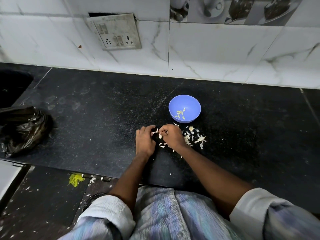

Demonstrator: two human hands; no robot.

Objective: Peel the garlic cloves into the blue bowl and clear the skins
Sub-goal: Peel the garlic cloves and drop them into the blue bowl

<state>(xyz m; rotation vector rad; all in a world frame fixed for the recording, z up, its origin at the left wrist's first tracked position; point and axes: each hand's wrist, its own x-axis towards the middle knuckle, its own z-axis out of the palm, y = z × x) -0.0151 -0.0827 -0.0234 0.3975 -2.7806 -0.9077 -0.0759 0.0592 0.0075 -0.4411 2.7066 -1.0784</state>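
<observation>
Just below the middle of the frame, on the dark bench [103,118], the two hands met fingertip to fingertip. The left hand [145,141] had its fingers curled in around a small pale garlic clove [155,131], and the right hand [170,135] pinched at a flake of skin beside it, so both were clamped on the same small piece; how the clove's long axis lay could not be told, since the fingers hid most of it.

The blue bowl [184,108] stood just above and slightly right of the hands, near but not touching them. A few peeled cloves [180,113] lay on its floor. The right hand was the nearer of the two to the bowl, and the likely drop would run up and to the right over the near rim, a short path with nothing standing in it.

Loose skins [194,137] were scattered on the bench to the right of the right hand and below the bowl, with a few more under the wrists. A crumpled black bag [22,129] sat well apart at the left edge of the frame, a likely place for the skins. Bare bench lay between the bag and the hands. The front edge of the bench ran close below the forearms, so sweeping skins toward the body risked pushing them off onto the floor.
</observation>
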